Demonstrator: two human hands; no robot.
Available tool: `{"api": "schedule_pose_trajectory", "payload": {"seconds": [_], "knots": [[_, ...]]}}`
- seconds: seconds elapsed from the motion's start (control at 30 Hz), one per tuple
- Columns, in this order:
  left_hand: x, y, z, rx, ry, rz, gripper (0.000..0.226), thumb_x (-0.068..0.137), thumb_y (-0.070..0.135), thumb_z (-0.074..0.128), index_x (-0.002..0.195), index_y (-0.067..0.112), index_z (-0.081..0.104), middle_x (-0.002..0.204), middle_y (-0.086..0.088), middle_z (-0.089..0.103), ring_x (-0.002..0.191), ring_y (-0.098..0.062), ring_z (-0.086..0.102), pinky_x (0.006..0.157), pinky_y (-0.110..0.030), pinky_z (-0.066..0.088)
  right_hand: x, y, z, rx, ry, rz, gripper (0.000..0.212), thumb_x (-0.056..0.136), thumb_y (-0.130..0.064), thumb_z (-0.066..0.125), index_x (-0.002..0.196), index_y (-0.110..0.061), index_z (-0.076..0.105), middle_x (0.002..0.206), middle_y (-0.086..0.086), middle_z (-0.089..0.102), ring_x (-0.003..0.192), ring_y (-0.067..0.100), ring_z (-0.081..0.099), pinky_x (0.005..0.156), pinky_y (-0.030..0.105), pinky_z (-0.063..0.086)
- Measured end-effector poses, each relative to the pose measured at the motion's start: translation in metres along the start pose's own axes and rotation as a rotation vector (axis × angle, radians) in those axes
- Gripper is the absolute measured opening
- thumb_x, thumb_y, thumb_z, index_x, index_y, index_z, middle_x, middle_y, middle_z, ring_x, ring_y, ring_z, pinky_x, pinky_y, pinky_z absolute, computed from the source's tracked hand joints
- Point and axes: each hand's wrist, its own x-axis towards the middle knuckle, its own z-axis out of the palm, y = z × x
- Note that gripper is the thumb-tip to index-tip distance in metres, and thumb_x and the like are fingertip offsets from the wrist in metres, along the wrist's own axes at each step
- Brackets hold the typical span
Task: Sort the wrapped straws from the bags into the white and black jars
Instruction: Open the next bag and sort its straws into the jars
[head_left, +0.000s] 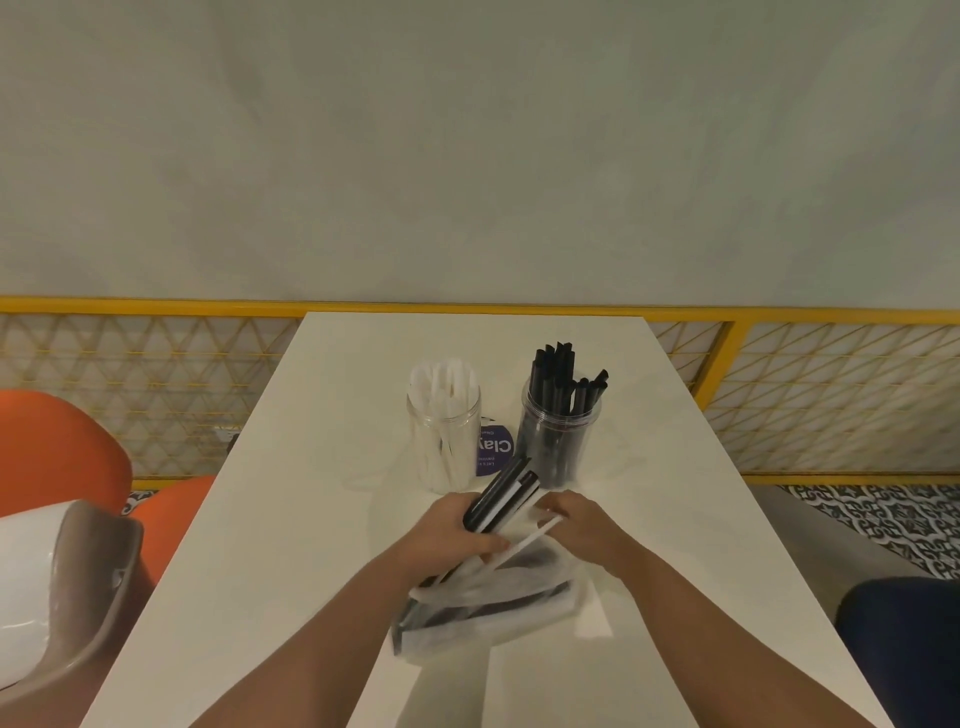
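Observation:
Two clear jars stand on the white table (322, 519): the left jar (443, 431) holds white wrapped straws, the right jar (560, 421) holds black ones. My left hand (457, 535) grips a bundle of black straws (501, 493) that points up toward the jars. My right hand (576, 519) pinches one white straw (524, 545) at its upper end, just right of the bundle. Below both hands lies a clear plastic bag (488, 608) with more black and white straws inside.
A round purple sticker (493, 449) lies on the table between the jars. Orange seats (57, 447) and a grey-and-white chair (62, 587) stand to the left. A yellow lattice railing (779, 395) runs behind the table's far edge.

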Motion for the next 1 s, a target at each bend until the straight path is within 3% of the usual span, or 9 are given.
{"api": "schedule_pose_trajectory", "payload": {"seconds": [0.13,0.23,0.3,0.43,0.57,0.7,0.83,1.0], "knots": [[-0.003,0.009,-0.008,-0.129,0.036,0.057,0.026,0.08,0.016,0.073,0.102,0.012,0.061,0.082,-0.003,0.067,0.069,-0.008,0.066,0.068,-0.017,0.053,-0.001,0.002,-0.003,-0.1,-0.029,-0.014,0.035,0.084,-0.002,0.054,0.116,-0.014,0.059,0.111,0.005,0.048,0.098,0.016,0.05,0.068,0.008,0.039],[-0.004,0.017,-0.012,-0.232,0.061,0.096,0.017,0.082,0.012,0.07,0.096,0.013,0.062,0.079,-0.004,0.066,0.067,-0.009,0.066,0.066,-0.017,0.052,-0.007,-0.006,-0.01,-0.056,-0.109,-0.043,0.051,0.078,0.006,0.054,0.124,-0.018,0.053,0.112,0.001,0.042,0.104,0.015,0.045,0.076,0.015,0.044],[-0.004,0.021,-0.014,-0.271,0.05,0.112,0.014,0.082,0.01,0.07,0.093,0.013,0.062,0.077,-0.004,0.065,0.066,-0.011,0.065,0.065,-0.016,0.051,-0.01,-0.017,-0.017,-0.04,-0.193,-0.063,0.058,0.078,0.006,0.053,0.129,-0.02,0.048,0.116,0.001,0.041,0.108,0.014,0.044,0.073,0.013,0.043],[-0.003,0.024,-0.018,-0.313,0.047,0.127,0.015,0.082,0.009,0.07,0.095,0.007,0.062,0.075,-0.003,0.064,0.068,-0.015,0.064,0.067,-0.02,0.051,-0.013,-0.032,-0.026,-0.124,-0.286,-0.101,0.054,0.079,0.001,0.054,0.128,-0.021,0.049,0.124,0.003,0.047,0.11,0.019,0.05,0.082,0.019,0.045],[-0.003,0.031,-0.022,-0.405,0.072,0.134,0.015,0.081,0.006,0.069,0.094,0.01,0.063,0.076,-0.003,0.066,0.068,-0.016,0.064,0.075,-0.028,0.054,-0.015,-0.041,-0.027,0.058,-0.115,-0.185,0.036,0.081,-0.001,0.058,0.113,-0.016,0.06,0.107,0.001,0.059,0.106,0.015,0.056,0.087,0.023,0.047],[-0.002,0.041,-0.024,-0.447,0.086,0.178,0.015,0.083,0.006,0.068,0.097,0.01,0.064,0.074,-0.001,0.066,0.066,-0.015,0.063,0.074,-0.029,0.055,-0.023,-0.075,-0.034,0.469,0.085,-0.297,0.011,0.093,-0.012,0.054,0.095,-0.01,0.064,0.077,-0.006,0.062,0.066,-0.006,0.058,0.062,0.01,0.045],[0.0,0.051,-0.024,-0.422,0.112,0.221,0.022,0.086,0.01,0.065,0.107,0.007,0.061,0.079,-0.004,0.066,0.067,-0.017,0.062,0.07,-0.025,0.053,-0.025,-0.099,-0.037,0.523,0.178,-0.391,0.021,0.092,-0.016,0.055,0.077,-0.001,0.057,0.06,-0.002,0.052,0.048,-0.005,0.053,0.049,0.006,0.042],[0.001,0.052,-0.025,-0.436,0.167,0.226,0.021,0.086,0.012,0.065,0.106,0.006,0.062,0.076,-0.004,0.065,0.068,-0.018,0.061,0.071,-0.028,0.053,-0.019,-0.109,-0.029,0.448,0.28,-0.414,0.029,0.092,-0.018,0.056,0.065,-0.024,0.047,0.058,0.001,0.051,0.046,-0.001,0.052,0.047,0.01,0.044]]}}
